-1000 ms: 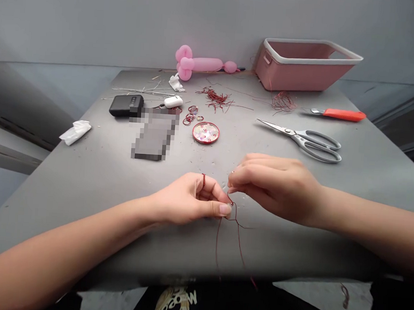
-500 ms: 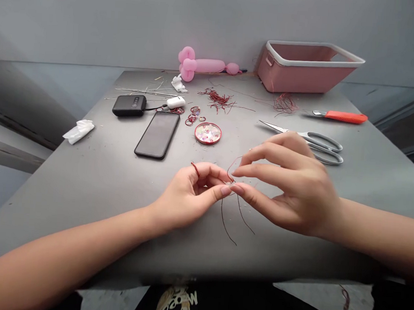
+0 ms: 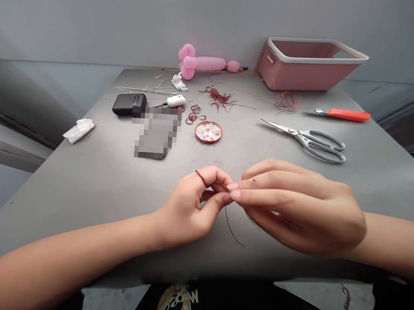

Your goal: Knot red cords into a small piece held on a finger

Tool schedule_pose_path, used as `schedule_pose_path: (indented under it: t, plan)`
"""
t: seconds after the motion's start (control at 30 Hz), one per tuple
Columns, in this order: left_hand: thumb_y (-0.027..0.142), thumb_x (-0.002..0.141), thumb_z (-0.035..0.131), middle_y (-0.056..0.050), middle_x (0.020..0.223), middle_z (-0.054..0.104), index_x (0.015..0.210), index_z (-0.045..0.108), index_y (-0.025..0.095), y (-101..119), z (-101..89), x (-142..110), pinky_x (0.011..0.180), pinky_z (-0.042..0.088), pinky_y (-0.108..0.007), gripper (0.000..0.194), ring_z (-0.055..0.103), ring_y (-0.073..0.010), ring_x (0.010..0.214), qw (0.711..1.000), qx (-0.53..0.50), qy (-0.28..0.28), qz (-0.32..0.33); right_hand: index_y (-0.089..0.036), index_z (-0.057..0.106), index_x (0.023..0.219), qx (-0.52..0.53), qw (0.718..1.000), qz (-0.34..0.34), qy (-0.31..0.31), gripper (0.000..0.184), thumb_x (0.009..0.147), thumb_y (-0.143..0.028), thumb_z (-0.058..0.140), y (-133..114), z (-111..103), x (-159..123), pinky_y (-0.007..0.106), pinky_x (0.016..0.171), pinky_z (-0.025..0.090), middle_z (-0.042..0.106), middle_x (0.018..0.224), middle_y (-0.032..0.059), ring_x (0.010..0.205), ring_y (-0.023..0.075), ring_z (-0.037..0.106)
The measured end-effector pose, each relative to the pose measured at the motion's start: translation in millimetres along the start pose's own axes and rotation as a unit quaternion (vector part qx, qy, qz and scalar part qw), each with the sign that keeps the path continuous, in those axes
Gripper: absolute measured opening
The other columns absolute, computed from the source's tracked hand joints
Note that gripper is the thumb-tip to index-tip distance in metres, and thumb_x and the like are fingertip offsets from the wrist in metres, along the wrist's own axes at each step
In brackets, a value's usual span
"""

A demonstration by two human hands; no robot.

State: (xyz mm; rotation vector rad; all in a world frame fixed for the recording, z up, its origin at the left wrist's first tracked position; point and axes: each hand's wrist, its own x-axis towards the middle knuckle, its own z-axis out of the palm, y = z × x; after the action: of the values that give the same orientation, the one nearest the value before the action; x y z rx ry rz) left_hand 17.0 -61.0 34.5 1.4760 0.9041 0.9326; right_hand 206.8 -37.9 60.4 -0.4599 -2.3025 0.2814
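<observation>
In the head view my left hand (image 3: 195, 208) is closed, thumb and index finger pinched on a thin dark cord (image 3: 233, 232) whose end hangs below. A red cord ring (image 3: 201, 177) circles its index finger. My right hand (image 3: 302, 205) meets it fingertip to fingertip, back turned up and fingers pressed together. A second cord end shows beneath it. What lies between the fingertips is hidden. Beyond the hands sits a red-rimmed round dish (image 3: 209, 132) of pale, shiny beads or sequins. Grey-handled scissors (image 3: 308, 140) lie behind my right hand.
Beside the dish are several small red cord rings (image 3: 193, 114). Farther back lie cord snippets (image 3: 219, 97), a cord tangle (image 3: 286, 102), an orange cutter (image 3: 348, 115), a pink bin (image 3: 303, 76) and a balloon (image 3: 209, 64). To the left are a blurred-out phone (image 3: 157, 134), black box (image 3: 129, 104) and tissue (image 3: 79, 131).
My right hand has rolled over and dropped lower, its fingers closing together at the left fingertips. The raised red cord loop is now out of sight, and the scissors are uncovered.
</observation>
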Motion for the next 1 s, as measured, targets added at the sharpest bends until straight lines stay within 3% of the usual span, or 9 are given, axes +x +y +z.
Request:
schedule_pose_path:
  t: [0.2,0.47,0.67,0.77,0.87,0.93,0.97,1.0]
  plan:
    - [0.021,0.090,0.058,0.001,0.074,0.054,0.088,0.053,0.017,1,-0.1,-4,0.059,0.045,-0.018,0.006,0.052,-0.0080,0.065,0.994,-0.051,0.045,0.086,-0.019,0.069,0.089,-0.100,0.987,-0.119,0.033,0.019,0.078,-0.003,0.067,5,-9,-3,0.032,0.074,0.063,0.076,0.089,0.0063,0.089,0.0199,0.069]
    - [0.019,0.091,0.056,0.002,0.072,0.051,0.090,0.053,0.017,5,2.0,-5,0.059,0.043,-0.017,0.005,0.049,-0.0072,0.065,0.992,-0.070,0.031,0.097,-0.027,0.067,0.089,-0.117,0.986,-0.114,0.017,0.019,0.086,-0.009,0.063,6,-13,-10,0.031,0.079,0.063,0.077,0.096,0.0014,0.098,0.0188,0.070]
    - [0.020,0.090,0.060,0.002,0.072,0.053,0.088,0.056,0.017,7,0.4,-4,0.065,0.047,-0.018,0.005,0.053,-0.0075,0.068,0.992,-0.117,0.019,0.044,-0.029,0.067,0.086,-0.165,0.976,-0.141,0.031,0.021,0.095,-0.017,0.053,18,-5,-16,0.031,0.080,0.062,0.077,0.098,-0.0009,0.095,0.0164,0.070]
    - [0.026,0.087,0.066,0.002,0.071,0.055,0.086,0.057,0.016,5,0.3,-2,0.069,0.050,-0.019,0.013,0.057,-0.0077,0.069,0.987,-0.163,0.006,0.002,-0.028,0.066,0.075,-0.190,0.945,-0.262,0.044,0.027,0.091,-0.009,0.056,27,-6,-11,0.024,0.079,0.060,0.077,0.098,-0.0040,0.097,0.0124,0.069]
    - [0.032,0.083,0.070,0.002,0.071,0.057,0.085,0.059,0.016,3,0.7,0,0.071,0.052,-0.020,0.020,0.059,-0.0074,0.069,0.979,-0.199,0.007,-0.032,-0.025,0.066,0.066,-0.211,0.919,-0.331,0.020,0.028,0.086,-0.005,0.062,31,-14,0,0.022,0.073,0.059,0.077,0.091,-0.0024,0.094,0.0121,0.069]
    - [0.033,0.081,0.072,0.001,0.072,0.060,0.085,0.060,0.016,3,0.4,0,0.073,0.052,-0.022,0.022,0.060,-0.0083,0.070,0.978,-0.203,0.015,-0.048,-0.026,0.065,0.063,-0.214,0.916,-0.339,-0.008,0.031,0.086,-0.006,0.063,29,-18,4,0.021,0.071,0.059,0.077,0.084,-0.0029,0.087,0.0115,0.071]
    - [0.033,0.081,0.072,0.001,0.072,0.061,0.085,0.060,0.015,2,-0.1,1,0.073,0.053,-0.022,0.022,0.061,-0.0090,0.071,0.979,-0.197,0.021,-0.053,-0.027,0.066,0.065,-0.223,0.917,-0.327,-0.056,0.029,0.086,-0.007,0.063,28,-19,5,0.021,0.072,0.059,0.078,0.087,-0.0034,0.089,0.0118,0.071]
    - [0.033,0.080,0.073,0.001,0.072,0.062,0.086,0.060,0.015,2,-1.0,2,0.074,0.053,-0.023,0.022,0.062,-0.0094,0.072,0.980,-0.190,0.028,-0.057,-0.027,0.068,0.067,-0.221,0.920,-0.318,-0.056,0.029,0.087,-0.007,0.062,27,-19,5,0.022,0.074,0.059,0.078,0.089,-0.0032,0.090,0.0124,0.071]
